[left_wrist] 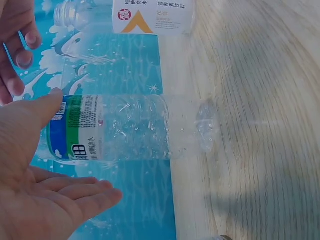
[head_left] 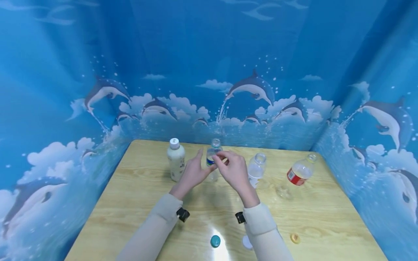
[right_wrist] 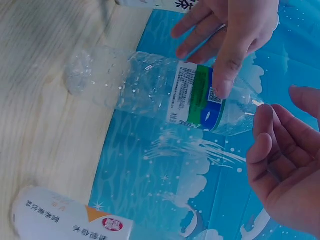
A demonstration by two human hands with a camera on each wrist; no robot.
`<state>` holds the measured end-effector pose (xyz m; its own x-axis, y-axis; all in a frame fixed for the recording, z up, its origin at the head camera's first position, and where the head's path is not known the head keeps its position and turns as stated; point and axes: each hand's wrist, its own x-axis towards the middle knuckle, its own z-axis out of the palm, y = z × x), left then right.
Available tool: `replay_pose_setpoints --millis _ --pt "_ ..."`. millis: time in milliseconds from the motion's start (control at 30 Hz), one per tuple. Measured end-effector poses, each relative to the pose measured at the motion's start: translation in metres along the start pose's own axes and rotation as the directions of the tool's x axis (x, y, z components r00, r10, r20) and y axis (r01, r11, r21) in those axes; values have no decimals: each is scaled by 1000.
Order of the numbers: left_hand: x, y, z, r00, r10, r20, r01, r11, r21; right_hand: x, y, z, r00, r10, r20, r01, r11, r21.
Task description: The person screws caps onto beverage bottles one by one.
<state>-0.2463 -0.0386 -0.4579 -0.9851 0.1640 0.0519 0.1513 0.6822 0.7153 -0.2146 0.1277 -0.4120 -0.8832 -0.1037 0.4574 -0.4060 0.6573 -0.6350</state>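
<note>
A clear plastic water bottle (head_left: 215, 145) with a blue and green label (left_wrist: 75, 125) stands upright near the back of the table, its mouth uncapped. My left hand (head_left: 193, 170) is at its left side. In the left wrist view the thumb overlaps the label, while the other fingers stretch out past the bottle with a gap beside it. My right hand (head_left: 232, 170) hovers by the bottle's shoulder. In the right wrist view its fingers (right_wrist: 270, 135) are loosely bent near the neck and its thumb stands apart, with nothing between them.
A capped white bottle (head_left: 176, 161) stands to the left. On the right are an uncapped bottle with a white label (head_left: 256, 168) and one with a red label (head_left: 298, 172). A teal cap (head_left: 215, 241), white cap (head_left: 247, 242) and yellowish cap (head_left: 295, 238) lie in front.
</note>
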Motion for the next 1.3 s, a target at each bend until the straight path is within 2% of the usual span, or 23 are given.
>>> replay_pose_setpoints --millis 367,567,833,1033,1300 --pt "11 -9 4 1000 21 -20 -21 1000 -5 -22 8 9 999 11 42 -11 1000 -20" --pt "7 -12 3 999 33 -3 -33 998 -47 -42 14 16 998 -16 59 18 999 -34" --pt "-16 -7 -3 997 54 59 -53 998 -19 -72 21 14 994 -63 93 74 991 -112" --pt "-34 -5 -7 992 80 92 -83 996 24 -93 28 14 989 -51 137 71 987 -145" --pt "-51 -3 -10 990 83 115 -87 996 35 -124 32 25 979 -32 201 60 989 -135"
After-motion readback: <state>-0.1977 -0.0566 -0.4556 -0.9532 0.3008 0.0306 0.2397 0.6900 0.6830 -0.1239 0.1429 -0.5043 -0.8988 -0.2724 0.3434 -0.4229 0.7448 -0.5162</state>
